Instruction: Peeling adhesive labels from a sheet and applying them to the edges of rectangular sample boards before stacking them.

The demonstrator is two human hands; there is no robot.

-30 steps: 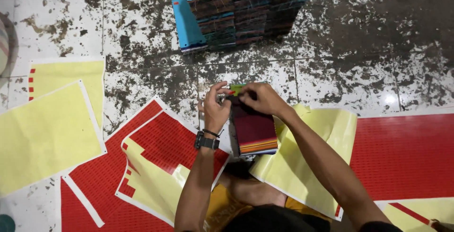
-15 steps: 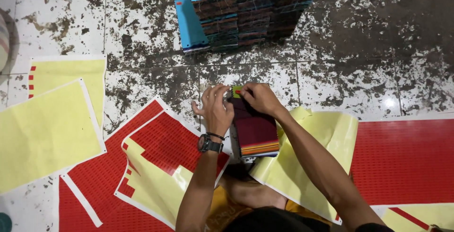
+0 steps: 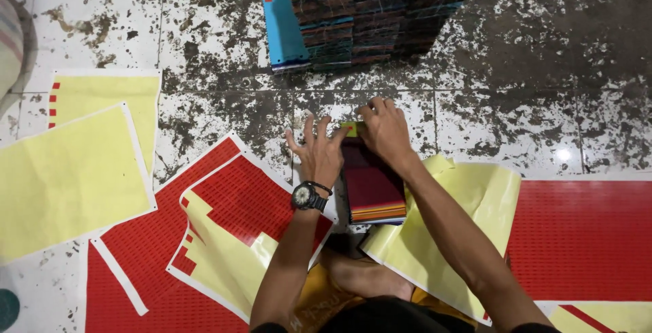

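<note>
Floor [image 3: 516, 95] first: stained tile, red sheets [image 3: 577, 238] right and lower left, yellow sheets [image 3: 61, 177] at left, and a big stack [image 3: 367, 27] of dark pieces with blue covers at top centre. Your small pile [image 3: 372, 187] sits mid-frame, maroon on top, coloured edges showing. Your right hand [image 3: 386, 129] pinches a yellow-green bit at its far end; your left hand [image 3: 319, 156] is spread wide, gripping nothing. With only that pinch, I'd say the pile could fan or slide.
</note>
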